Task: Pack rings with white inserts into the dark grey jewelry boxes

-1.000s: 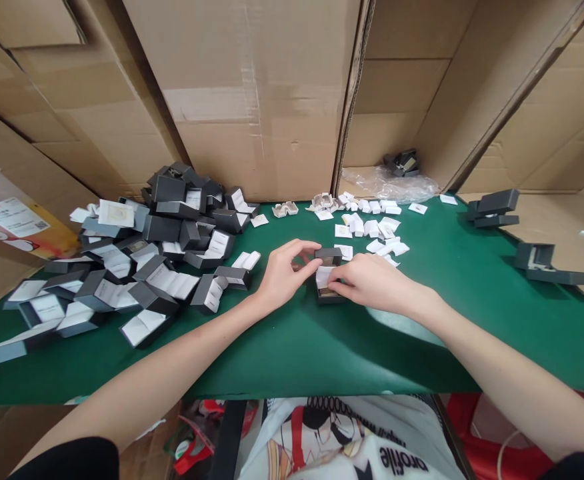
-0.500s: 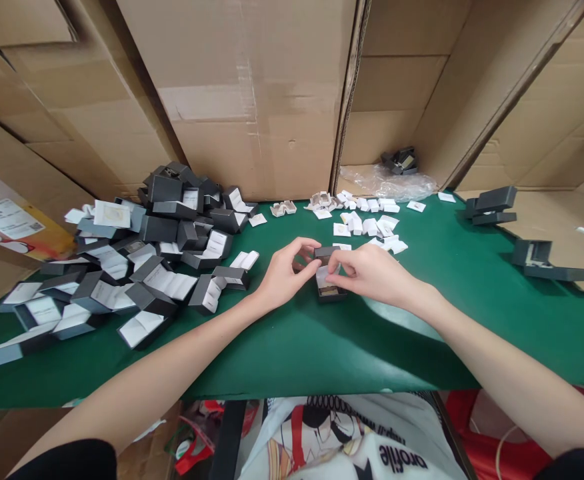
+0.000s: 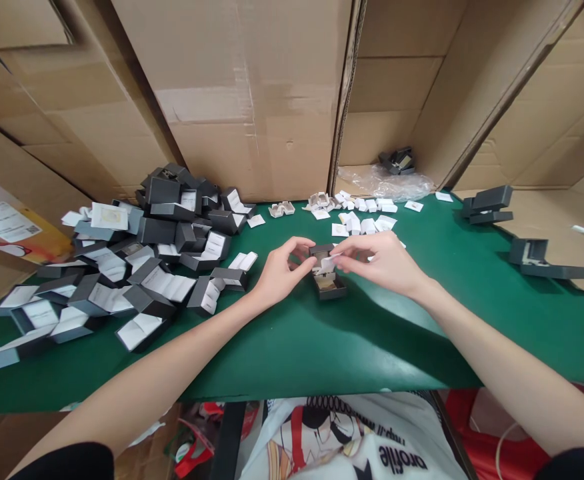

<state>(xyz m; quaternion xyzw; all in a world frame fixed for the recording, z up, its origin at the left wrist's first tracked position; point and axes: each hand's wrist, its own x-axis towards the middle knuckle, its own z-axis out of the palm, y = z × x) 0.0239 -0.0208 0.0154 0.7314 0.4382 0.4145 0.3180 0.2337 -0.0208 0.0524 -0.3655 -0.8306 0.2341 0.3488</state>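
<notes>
A small dark grey hinged box (image 3: pixel 330 285) stands open on the green table (image 3: pixel 292 347), with a pale insert showing inside. My left hand (image 3: pixel 283 268) pinches the raised lid of the box from the left. My right hand (image 3: pixel 379 261) is closed in a pinch on a small white card (image 3: pixel 328 264) held just over the open box. Both hands meet above the box at the middle of the table.
A heap of open grey boxes with white liners (image 3: pixel 137 253) covers the left of the table. Loose white cards (image 3: pixel 365 223) and pale inserts (image 3: pixel 282 209) lie behind the hands. More grey boxes (image 3: pixel 487 203) sit at the right, and cardboard walls (image 3: pixel 252 100) stand behind.
My right hand has lifted from the box's front up to its lid, now pinching a white card above the opening. The insert inside the box has come into view.
</notes>
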